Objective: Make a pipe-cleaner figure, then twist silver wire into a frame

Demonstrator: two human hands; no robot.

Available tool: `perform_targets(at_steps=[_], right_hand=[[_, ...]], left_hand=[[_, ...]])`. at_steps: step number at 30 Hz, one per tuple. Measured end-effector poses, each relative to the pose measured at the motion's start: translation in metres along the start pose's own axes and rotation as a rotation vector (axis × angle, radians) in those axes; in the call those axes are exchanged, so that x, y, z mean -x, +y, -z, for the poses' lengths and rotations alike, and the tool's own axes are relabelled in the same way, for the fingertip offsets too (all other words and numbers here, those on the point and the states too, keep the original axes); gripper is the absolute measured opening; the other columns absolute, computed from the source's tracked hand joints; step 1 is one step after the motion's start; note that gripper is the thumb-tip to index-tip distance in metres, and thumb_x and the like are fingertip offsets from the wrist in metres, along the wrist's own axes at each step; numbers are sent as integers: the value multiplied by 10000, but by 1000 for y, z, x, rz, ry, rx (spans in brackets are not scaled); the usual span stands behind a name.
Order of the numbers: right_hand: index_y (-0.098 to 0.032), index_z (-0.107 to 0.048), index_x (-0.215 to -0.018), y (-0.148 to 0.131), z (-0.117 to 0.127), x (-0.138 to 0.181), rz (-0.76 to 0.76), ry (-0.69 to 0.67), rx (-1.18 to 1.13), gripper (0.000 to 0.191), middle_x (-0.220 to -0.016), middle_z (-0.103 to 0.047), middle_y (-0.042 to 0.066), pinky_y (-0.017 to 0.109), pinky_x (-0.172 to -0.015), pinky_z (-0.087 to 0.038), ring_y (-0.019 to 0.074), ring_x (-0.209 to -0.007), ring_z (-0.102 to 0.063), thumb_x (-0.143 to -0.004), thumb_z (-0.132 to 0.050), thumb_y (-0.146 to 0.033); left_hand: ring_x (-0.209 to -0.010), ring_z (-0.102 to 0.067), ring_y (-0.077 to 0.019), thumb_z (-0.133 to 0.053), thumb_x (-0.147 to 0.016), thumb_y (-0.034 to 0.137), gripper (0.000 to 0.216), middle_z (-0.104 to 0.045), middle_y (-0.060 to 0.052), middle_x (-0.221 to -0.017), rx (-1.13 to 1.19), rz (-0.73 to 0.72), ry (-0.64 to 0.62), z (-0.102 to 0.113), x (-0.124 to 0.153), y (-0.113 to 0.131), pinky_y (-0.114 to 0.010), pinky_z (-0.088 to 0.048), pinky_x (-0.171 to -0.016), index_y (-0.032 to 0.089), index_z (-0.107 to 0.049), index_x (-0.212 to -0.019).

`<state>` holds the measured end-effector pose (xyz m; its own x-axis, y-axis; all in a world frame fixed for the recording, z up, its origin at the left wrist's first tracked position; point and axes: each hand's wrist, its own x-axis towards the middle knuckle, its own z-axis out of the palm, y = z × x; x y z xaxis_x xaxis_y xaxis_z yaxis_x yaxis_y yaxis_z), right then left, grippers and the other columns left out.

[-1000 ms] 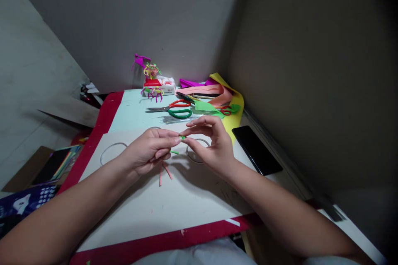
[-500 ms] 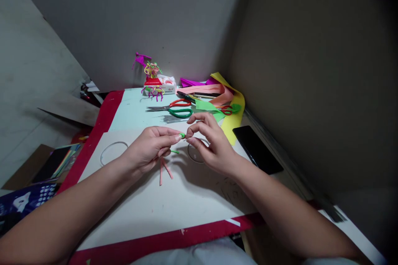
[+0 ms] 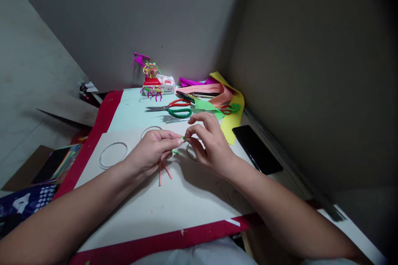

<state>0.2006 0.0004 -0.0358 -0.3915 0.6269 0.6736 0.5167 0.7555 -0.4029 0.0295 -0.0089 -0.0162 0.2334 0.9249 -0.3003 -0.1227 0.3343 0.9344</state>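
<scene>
In my left hand [image 3: 155, 149] is a small figure with pink wrapped legs [image 3: 166, 170] hanging below the palm and a green wrapped limb [image 3: 175, 152] sticking out to the right. Its middle is hidden behind my fingers. Thumb and index finger of that hand pinch a bit of green paper [image 3: 183, 138] at the figure's upper end. My right hand [image 3: 211, 145] meets it there, thumb and index fingertips closed against the green bit, other fingers curled above. Metal rings [image 3: 113, 155] lie on the board, one partly behind my right hand.
Behind my hands lie scissors [image 3: 180, 112] with red and green handles, thin wires [image 3: 175, 119] and crepe paper strips [image 3: 230, 130]. Several wrapped-wire figures [image 3: 151, 69] stand on and by a small box [image 3: 166, 85]. A black phone [image 3: 257, 149] lies at right, near the wall.
My right thumb and index finger have come together at the green paper's end. My left thumb now covers more of the green. The view has shifted slightly.
</scene>
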Motion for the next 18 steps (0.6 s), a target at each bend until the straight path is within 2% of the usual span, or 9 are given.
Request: perform_targets(at_steps=[7,9,12,15,18], right_hand=[[-192,-553,-848,1,-5,3,-21,14,42,100,-1088,-525,101,399,-829,-389,246,-1028,-465,-831,-493,-113],[-185,-554,-851,2,-6,4,-23,11,59,101,-1090,-527,101,393,-830,-387,244,-1024,-466,-825,-496,-107],[-185,-552,-850,4,-8,4,-24,17,89,134,-1089,-530,95,386,-828,-383,239,-1012,-468,-805,-490,-76],[-188,-553,-843,5,-9,5,-23,28,118,160,-1088,-532,93,383,-824,-378,241,-1011,-469,-781,-488,-55],[-182,-561,-843,5,-11,6,-20,25,150,145,-1097,-534,99,384,-827,-373,248,-1026,-467,-782,-494,-68]], left_hand=[[-289,-218,15,-701,-706,155,60,-345,103,-295,109,11,-69,3,-7,-8,-132,-219,-366,109,-678,-675],[-281,-201,11,-665,-726,131,29,-339,107,-292,152,15,-96,6,-9,-11,-142,-226,-367,111,-685,-718],[-282,-188,8,-637,-725,89,100,-344,111,-297,179,16,-123,9,-10,-14,-146,-228,-369,111,-694,-803],[-293,-194,11,-654,-721,90,110,-343,116,-308,147,29,-100,8,-9,-13,-131,-232,-367,109,-692,-823],[-306,-213,17,-692,-701,112,90,-368,111,-336,91,48,-26,2,-8,-10,-115,-224,-356,101,-682,-789]])
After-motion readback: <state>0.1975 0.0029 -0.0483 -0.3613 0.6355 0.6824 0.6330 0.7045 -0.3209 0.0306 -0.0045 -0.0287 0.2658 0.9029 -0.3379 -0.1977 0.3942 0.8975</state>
